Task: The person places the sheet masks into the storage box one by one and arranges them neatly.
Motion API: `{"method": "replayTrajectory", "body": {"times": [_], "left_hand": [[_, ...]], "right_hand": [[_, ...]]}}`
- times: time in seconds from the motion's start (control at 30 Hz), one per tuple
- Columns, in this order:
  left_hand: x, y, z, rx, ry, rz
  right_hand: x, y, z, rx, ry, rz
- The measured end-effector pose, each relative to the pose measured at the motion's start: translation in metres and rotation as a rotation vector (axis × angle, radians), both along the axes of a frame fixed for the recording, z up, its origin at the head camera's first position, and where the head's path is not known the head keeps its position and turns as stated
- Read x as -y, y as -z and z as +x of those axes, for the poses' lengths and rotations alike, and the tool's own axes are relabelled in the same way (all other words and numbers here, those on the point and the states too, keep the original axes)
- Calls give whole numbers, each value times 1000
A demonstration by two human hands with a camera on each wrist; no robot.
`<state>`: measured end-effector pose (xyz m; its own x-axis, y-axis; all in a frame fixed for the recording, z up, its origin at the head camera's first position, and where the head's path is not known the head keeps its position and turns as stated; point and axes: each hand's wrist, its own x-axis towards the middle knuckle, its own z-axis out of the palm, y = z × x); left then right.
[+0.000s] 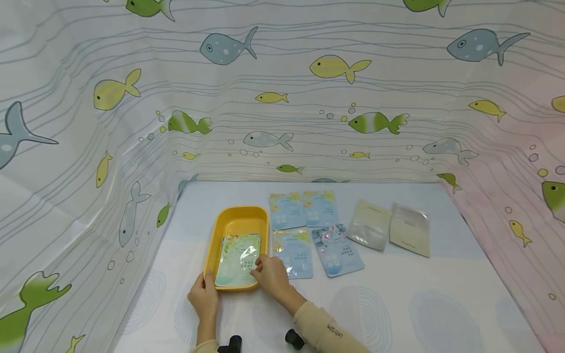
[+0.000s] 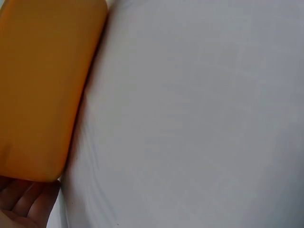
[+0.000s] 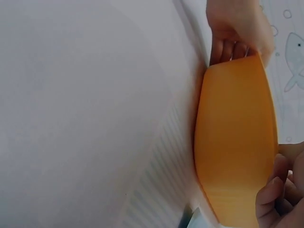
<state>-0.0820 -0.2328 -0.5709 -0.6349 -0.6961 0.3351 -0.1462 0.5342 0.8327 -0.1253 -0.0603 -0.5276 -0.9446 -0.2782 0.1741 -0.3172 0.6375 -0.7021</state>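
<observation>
A yellow tray (image 1: 240, 221) stands on the table with a pale green sheet mask packet (image 1: 236, 260) lying flat inside, edges of others just showing beneath. My left hand (image 1: 204, 296) grips the tray's near left corner; its fingers bend against the outside wall in the left wrist view. Over the near right rim, my right hand (image 1: 273, 279) has curled fingers and pinches the packet's right edge. In the right wrist view this hand (image 3: 282, 194) is beside the tray's wall (image 3: 235, 133), which hides the packet.
Right of the tray lie three light blue packets (image 1: 287, 211) with yellow tops and a tilted blue packet (image 1: 339, 251) with pink flowers. Two silvery packets (image 1: 409, 230) lie farther right. A fish-patterned curtain (image 1: 273, 117) surrounds the table's back and sides.
</observation>
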Motion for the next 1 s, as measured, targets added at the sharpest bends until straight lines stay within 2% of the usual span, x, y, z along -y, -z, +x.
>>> {"method": "replayTrajectory", "body": {"times": [0.17,0.3,0.4,0.83,1.0], "left_hand": [[-1,1,1,6,6,16],[0,2,0,17,1,18],[1,3,-1,19,0,21],[1,4,-4,-2,-8,29],[0,2,-2,6,-15,42]], "right_hand": [[-9,1,-1,66,-66,-198],[-19,0,-1,-2,-89,-344],[-28,-2,-1,-48,-70,-397],[-63,-13,5,-13,9,-394],[-73,-9,8,-21,46,-372]]}}
